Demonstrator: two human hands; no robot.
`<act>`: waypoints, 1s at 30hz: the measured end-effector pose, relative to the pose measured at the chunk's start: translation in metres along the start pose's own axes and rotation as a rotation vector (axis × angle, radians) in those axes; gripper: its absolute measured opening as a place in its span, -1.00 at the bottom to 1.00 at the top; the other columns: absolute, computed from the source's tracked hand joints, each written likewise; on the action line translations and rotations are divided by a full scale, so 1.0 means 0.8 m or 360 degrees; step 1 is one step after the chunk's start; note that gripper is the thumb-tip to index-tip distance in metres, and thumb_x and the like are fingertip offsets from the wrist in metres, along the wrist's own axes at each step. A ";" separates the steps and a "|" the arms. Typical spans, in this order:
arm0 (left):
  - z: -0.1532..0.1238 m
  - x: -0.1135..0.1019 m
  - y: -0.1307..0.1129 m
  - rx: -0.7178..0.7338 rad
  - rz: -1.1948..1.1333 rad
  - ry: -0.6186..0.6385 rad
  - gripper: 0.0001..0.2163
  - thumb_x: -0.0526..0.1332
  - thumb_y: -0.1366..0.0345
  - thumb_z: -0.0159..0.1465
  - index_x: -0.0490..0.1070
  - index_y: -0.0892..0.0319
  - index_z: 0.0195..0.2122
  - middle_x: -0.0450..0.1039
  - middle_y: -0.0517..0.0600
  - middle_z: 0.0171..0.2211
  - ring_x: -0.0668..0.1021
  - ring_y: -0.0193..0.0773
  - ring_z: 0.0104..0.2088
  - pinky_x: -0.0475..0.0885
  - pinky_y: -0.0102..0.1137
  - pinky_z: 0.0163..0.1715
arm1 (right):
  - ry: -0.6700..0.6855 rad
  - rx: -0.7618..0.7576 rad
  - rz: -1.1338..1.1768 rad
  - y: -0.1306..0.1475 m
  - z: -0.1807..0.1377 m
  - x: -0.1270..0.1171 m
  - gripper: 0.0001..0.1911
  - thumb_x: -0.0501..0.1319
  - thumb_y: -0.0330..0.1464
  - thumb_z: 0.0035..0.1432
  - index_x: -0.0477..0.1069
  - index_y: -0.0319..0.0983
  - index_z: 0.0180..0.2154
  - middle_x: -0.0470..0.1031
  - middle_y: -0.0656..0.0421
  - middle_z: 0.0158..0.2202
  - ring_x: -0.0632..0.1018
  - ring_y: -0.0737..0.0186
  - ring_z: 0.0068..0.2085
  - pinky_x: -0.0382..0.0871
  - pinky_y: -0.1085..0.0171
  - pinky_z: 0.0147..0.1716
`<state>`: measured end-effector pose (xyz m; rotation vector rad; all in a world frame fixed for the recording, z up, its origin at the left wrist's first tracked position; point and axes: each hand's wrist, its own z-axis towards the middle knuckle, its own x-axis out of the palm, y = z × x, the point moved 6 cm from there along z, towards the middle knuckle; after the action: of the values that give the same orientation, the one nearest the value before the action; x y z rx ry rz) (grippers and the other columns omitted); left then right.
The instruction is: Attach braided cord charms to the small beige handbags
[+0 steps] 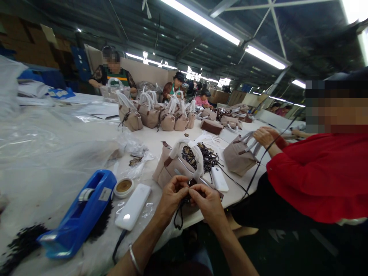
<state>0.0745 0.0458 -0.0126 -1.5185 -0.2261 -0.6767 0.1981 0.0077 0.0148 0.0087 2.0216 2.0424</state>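
Note:
My left hand (172,195) and my right hand (208,201) meet at the front edge of the white table (161,142), fingers pinched together on a thin black cord (178,218) that loops down below them. Just behind my hands lies a beige handbag (172,166) with white-wrapped handles and a pile of dark beaded cords (208,157) on and beside it. What exactly sits between my fingertips is too small to make out beyond the cord.
A blue tape dispenser (82,212), a small round tin (124,187) and a white power bank (133,206) lie at left. Clear plastic sheeting (43,145) covers the left side. A person in a red top (319,176) handles another bag (240,155). Finished bags (149,113) stand further back.

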 end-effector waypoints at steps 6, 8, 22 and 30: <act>0.003 0.001 0.013 -0.0149 -0.0277 0.0012 -0.63 0.46 0.26 0.04 0.40 0.21 -0.17 0.40 -0.14 -0.44 0.43 -0.46 -0.46 0.32 -0.54 -0.41 | -0.0011 -0.0141 -0.0259 0.016 -0.004 -0.003 -0.79 0.26 -0.21 0.11 0.53 -0.22 -0.38 0.50 0.20 -0.50 0.49 0.25 -0.47 0.39 0.32 -0.46; 0.003 0.001 0.016 -0.0263 -0.0415 0.0031 -0.61 0.47 0.31 0.03 0.40 0.21 -0.16 0.42 -0.14 -0.43 0.44 -0.47 -0.45 0.32 -0.55 -0.42 | -0.0059 -0.0304 -0.0451 0.030 -0.007 -0.005 -0.83 0.23 -0.26 0.15 0.53 -0.20 -0.37 0.52 0.20 -0.47 0.50 0.25 -0.43 0.38 0.32 -0.42; -0.004 0.001 0.028 -0.0563 -0.0765 0.0009 -0.63 0.48 0.44 0.00 0.43 0.23 -0.18 0.51 -0.06 -0.36 0.55 -0.42 -0.36 0.43 -0.53 -0.29 | -0.0225 -0.0837 -0.0871 0.058 -0.019 0.004 -0.89 0.23 -0.47 0.16 0.52 -0.19 -0.37 0.54 0.20 -0.41 0.54 0.26 -0.37 0.36 0.33 -0.34; -0.003 -0.001 0.019 -0.0400 -0.0640 -0.0020 -0.62 0.50 0.40 -0.03 0.42 0.24 -0.21 0.47 -0.11 -0.45 0.51 -0.46 -0.42 0.41 -0.55 -0.33 | -0.0235 -0.0951 -0.1021 0.057 -0.023 0.008 -0.86 0.21 -0.50 0.16 0.50 -0.20 -0.38 0.53 0.20 -0.43 0.53 0.25 -0.37 0.36 0.31 -0.31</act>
<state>0.0813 0.0425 -0.0257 -1.7363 -0.4783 -1.0446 0.1803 -0.0089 0.0578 -0.5129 1.0604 2.0228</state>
